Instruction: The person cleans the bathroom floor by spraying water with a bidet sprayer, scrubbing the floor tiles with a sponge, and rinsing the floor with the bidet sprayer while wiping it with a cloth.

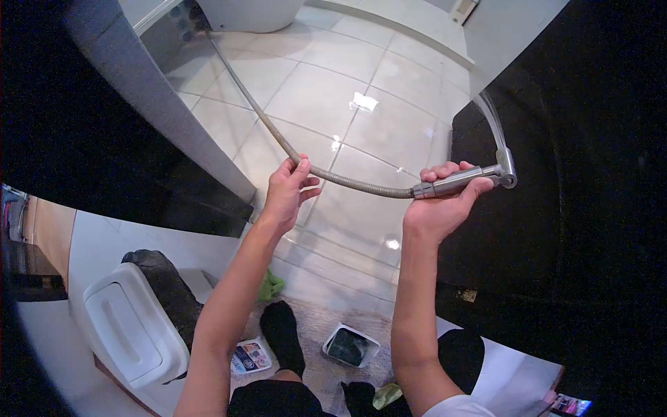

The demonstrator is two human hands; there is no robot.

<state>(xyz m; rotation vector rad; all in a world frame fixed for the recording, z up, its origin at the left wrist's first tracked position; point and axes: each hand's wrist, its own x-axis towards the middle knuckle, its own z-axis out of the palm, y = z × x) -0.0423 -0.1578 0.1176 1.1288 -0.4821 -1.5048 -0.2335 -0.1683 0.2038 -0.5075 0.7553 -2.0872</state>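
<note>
Dark panel (542,229): it stands at your right and is too black to read; its surface details you cannot make out.
Tiled floor (306,87): it shines in patches, so probably it is wet.
Hose (267,125): it runs from the far left corner of the tiled floor, across your front, to the sprayer; its beginning is hidden in shadow beside the white rounded base (253,15), itself cut off above.
Bin (128,330): it stands at your left, near the mat (319,313), perhaps to leave the doorway free.
Left hand (283,194): thumb and forefinger are closed on the hose, other fingers loosely apart; this seems to carry its weight.
Right hand (445,208): it is wrapped around the sprayer, with the thumb along the handle, likely for aiming.
Sprayer (458,182): it is above the right edge of the tiled floor, its head turned away from you.
Water (492,119): it leaves the head in a thin arc; where it lands, you cannot tell.
Tray (351,347): it lies on the mat, near its right edge; its dark content is unclear.
Green cloth (271,285): your left forearm partly covers it.
</note>
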